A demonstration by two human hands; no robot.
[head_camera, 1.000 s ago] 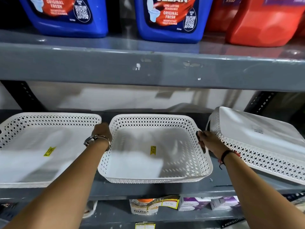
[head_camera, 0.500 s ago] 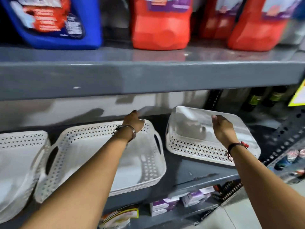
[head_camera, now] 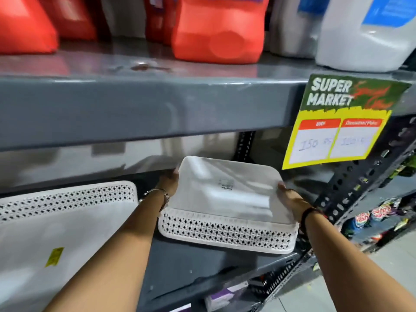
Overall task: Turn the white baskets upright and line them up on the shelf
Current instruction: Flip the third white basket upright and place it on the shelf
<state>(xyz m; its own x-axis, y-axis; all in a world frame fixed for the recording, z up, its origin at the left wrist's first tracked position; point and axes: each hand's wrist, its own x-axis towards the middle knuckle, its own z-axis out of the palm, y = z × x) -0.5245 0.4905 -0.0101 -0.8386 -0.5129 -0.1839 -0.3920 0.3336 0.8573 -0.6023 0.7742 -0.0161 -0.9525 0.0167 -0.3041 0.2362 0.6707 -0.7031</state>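
A white perforated basket [head_camera: 227, 199] lies upside down on the grey shelf [head_camera: 202, 264], its flat bottom facing up with a small printed label. My left hand [head_camera: 167, 182] grips its far left edge and my right hand [head_camera: 289, 195] grips its right edge. Its near side looks slightly raised off the shelf. To the left an upright white basket [head_camera: 56, 221] with a yellow sticker inside stands on the same shelf, partly cut off by the frame.
The grey upper shelf [head_camera: 157, 104] hangs low overhead and carries red jugs [head_camera: 216, 30] and a white jug [head_camera: 364, 32]. A yellow and green price sign [head_camera: 337, 122] hangs at the right. A perforated black upright [head_camera: 351, 188] bounds the shelf on the right.
The view swung right. My left hand left the middle basket and took the overturned basket's left edge; my right hand slid from its top to its right edge.
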